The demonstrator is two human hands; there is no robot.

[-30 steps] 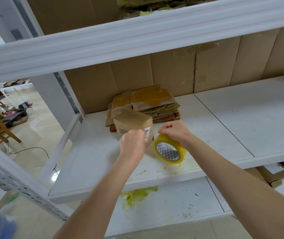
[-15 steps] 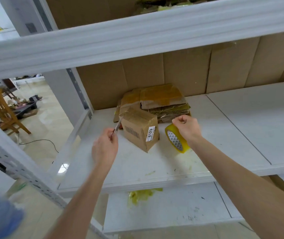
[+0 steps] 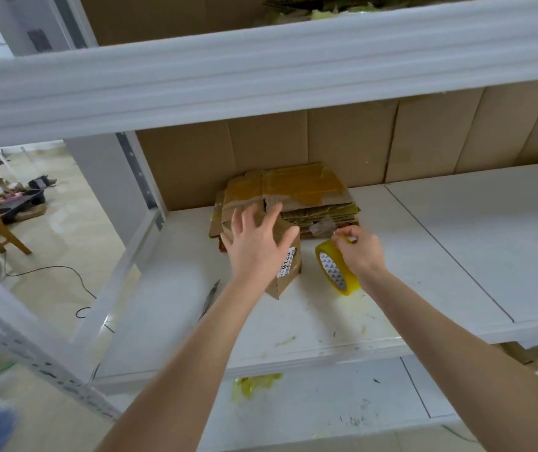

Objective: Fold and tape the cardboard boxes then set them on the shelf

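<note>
Left hand (image 3: pixel 256 246) spread open over box (image 3: pixel 282 283); right hand (image 3: pixel 362 252) pinches tape (image 3: pixel 334 270) just right of box. Best to press box steady and pull tape straight.

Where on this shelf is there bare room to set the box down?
The right board, from the seam beyond the tape roll to the picture's edge, is bare. The front strip near the box is free but stained. Crowded: back left, with the cardboard stack, box, roll, left hand and right hand, plus a blade by the left forearm.
</note>
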